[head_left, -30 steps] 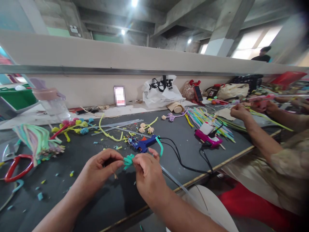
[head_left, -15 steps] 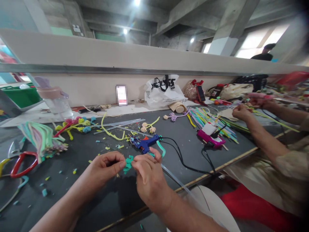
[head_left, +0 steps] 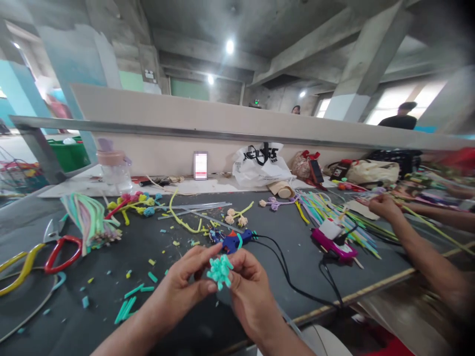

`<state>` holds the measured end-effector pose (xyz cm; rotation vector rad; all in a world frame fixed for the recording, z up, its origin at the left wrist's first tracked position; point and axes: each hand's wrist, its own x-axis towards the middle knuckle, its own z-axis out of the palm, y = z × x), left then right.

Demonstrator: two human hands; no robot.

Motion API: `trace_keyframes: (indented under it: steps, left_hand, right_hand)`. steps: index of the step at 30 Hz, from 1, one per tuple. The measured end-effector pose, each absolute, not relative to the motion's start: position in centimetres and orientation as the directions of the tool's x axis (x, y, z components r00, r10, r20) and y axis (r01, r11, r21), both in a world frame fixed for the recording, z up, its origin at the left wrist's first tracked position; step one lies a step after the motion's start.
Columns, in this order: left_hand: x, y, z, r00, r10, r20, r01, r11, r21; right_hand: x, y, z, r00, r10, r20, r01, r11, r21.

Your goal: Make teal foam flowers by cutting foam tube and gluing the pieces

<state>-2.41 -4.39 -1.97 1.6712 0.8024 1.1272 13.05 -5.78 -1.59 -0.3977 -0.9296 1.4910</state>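
Note:
A small teal pipe-cleaner flower (head_left: 219, 272) with short stubby petals is pinched between the fingertips of my two hands. My left hand (head_left: 193, 277) grips it from the left, its thumb below. From the right, my right hand (head_left: 248, 279) holds the flower's other side. Just beyond lies a blue hot glue gun (head_left: 234, 242), a teal strip looped across it and a dark cord running right. Several cut teal pipe-cleaner pieces (head_left: 126, 309) lie left of my left wrist, partly beside my forearm.
Scissors with red and yellow handles (head_left: 64, 254) and a pipe-cleaner bundle (head_left: 87, 222) lie left. Clear glue sticks (head_left: 196, 206) and finished flower stems (head_left: 239, 215) lie behind the glue gun. Right are a magenta power strip (head_left: 334, 242) and a co-worker's arm (head_left: 411, 237).
My hands have come closer together, and the teal piece now faces me as a rounded flower. The camera view has tilted up and left, bringing loose teal pieces into sight.

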Motion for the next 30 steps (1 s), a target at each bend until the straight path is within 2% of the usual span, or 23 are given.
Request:
trace_keyframes:
  steps: [4,6,8,11,13,16,20,25,27,30]
  left_hand:
    - [-1.7,-4.7,-2.0,0.369,0.843,0.391,-0.001,-0.42,0.907]
    - [-1.7,-4.6,-2.1,0.342,0.861,0.376,-0.022,-0.392,0.919]
    - [-1.7,-4.4,-2.1,0.309,0.894,0.325,-0.067,-0.321,0.945]
    - [-1.7,-4.0,-1.6,0.257,0.944,0.208,-0.238,-0.147,0.96]
    - [-1.8,-3.7,-0.9,0.233,0.965,0.118,-0.395,-0.017,0.918]
    - [-1.9,-3.2,-0.1,0.309,0.95,0.038,-0.503,0.129,0.854]
    - [-1.6,-2.7,0.1,0.467,0.883,0.051,-0.435,0.179,0.883]
    - [-1.2,-2.1,0.3,0.478,0.876,0.056,-0.127,0.006,0.992]
    - [-1.4,-2.0,0.8,0.496,0.865,0.073,-0.003,-0.083,0.997]
    - [-1.9,-2.0,1.3,0.535,0.838,0.11,0.092,-0.187,0.978]
  right_hand:
    - [12.4,-5.7,-2.1,-0.138,0.963,0.233,-0.615,0.101,-0.782]
    - [12.2,-5.5,-2.5,-0.069,0.966,0.25,-0.469,0.19,-0.862]
    - [12.1,-5.4,-2.9,0.02,0.941,0.336,-0.228,0.332,-0.915]
    - [12.2,-5.4,-2.9,0.022,0.827,0.562,0.155,0.552,-0.819]
    - [12.4,-5.5,-2.4,-0.058,0.756,0.653,0.279,0.64,-0.716]
    - [13.0,-5.6,-1.3,-0.051,0.738,0.672,0.32,0.65,-0.69]
    - [13.9,-5.5,-0.4,0.044,0.772,0.634,0.316,0.591,-0.742]
    - [14.4,-5.3,-1.1,0.046,0.839,0.542,0.239,0.517,-0.822]
    - [14.6,-5.3,-1.5,0.048,0.839,0.541,0.231,0.518,-0.823]
    - [14.8,-5.2,-1.9,0.069,0.831,0.552,0.242,0.523,-0.817]
